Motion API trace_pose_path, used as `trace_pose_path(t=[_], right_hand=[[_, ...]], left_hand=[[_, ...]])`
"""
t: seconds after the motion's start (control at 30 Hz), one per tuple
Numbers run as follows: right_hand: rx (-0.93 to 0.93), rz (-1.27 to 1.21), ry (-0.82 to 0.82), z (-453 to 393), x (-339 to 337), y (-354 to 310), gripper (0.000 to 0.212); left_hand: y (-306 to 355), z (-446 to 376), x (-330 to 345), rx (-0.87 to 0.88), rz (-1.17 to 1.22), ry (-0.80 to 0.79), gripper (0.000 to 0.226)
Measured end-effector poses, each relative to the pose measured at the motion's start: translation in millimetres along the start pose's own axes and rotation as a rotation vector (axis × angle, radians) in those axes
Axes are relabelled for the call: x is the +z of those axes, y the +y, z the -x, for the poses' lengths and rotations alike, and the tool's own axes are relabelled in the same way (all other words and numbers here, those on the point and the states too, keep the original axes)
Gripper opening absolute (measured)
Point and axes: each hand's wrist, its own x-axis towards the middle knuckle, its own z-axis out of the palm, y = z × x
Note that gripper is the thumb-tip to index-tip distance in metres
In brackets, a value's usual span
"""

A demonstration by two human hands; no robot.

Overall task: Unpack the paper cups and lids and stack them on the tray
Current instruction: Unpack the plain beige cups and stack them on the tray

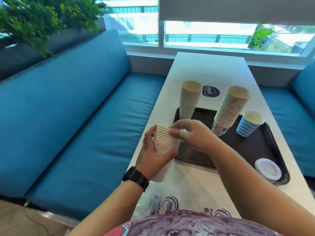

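Blue bench (pixel 68 125) fills the left, w/ a blurred plant (pixel 42 19) above its backrest. Left hand (pixel 153 154) w/ a black watch (pixel 135 178) at the wrist grips a stack of white cups (pixel 163 142) from the side, fingers & thumb curled round it. Stack tilts, held just above the white table (pixel 209 68) at its left edge; the stack's base is hidden behind the palm. Clear wrap seems to sit over the stack's top, hard to make out. Right hand (pixel 190 133) meets the stack's top, fingertips pinching at that wrap; can't tell how firm the pinch is.

Dark tray (pixel 255 147) lies beyond the hands, its near-left part hidden by them. On it, L to R: a plain white cup stack (pixel 189 99) at the far-left corner, a taller leaning stack (pixel 230 109) whose bottom cup shows a blue print, a single blue-and-white wavy cup (pixel 249 123), and white lids (pixel 268 169) at the near-right corner. Round purple sticker (pixel 210 91) on the table behind the tray. Printed plastic bag (pixel 170 201) lies flat on the table near the body, text partly cut off by the shirt (pixel 187 225) at the bottom edge.
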Motion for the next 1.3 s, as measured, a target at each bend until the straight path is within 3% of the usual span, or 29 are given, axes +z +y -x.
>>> trace_pose_path(t=[0.17, 0.4, 0.63, 0.87, 1.3], right_hand=[[-0.038, 0.048, -0.051, 5, 2, -6, 0.019], [-0.066, -0.053, -0.002, 0, 0, -4, 0.009], [-0.053, -0.151, -0.004, -1, -10, -2, 0.011], [-0.059, -0.026, -0.016, 5, -8, -12, 0.023], [-0.06, 0.016, 0.054, 2, -10, -7, 0.012]], left_hand=[[-2, -2, 1, 0.013, 0.042, -0.02, 0.102], [5, 2, 2, 0.015, -0.003, -0.06, 0.11], [4, 3, 2, 0.041, -0.012, -0.038, 0.109], [7, 3, 1, 0.054, -0.031, -0.018, 0.103], [4, 2, 3, 0.064, 0.024, -0.005, 0.093]])
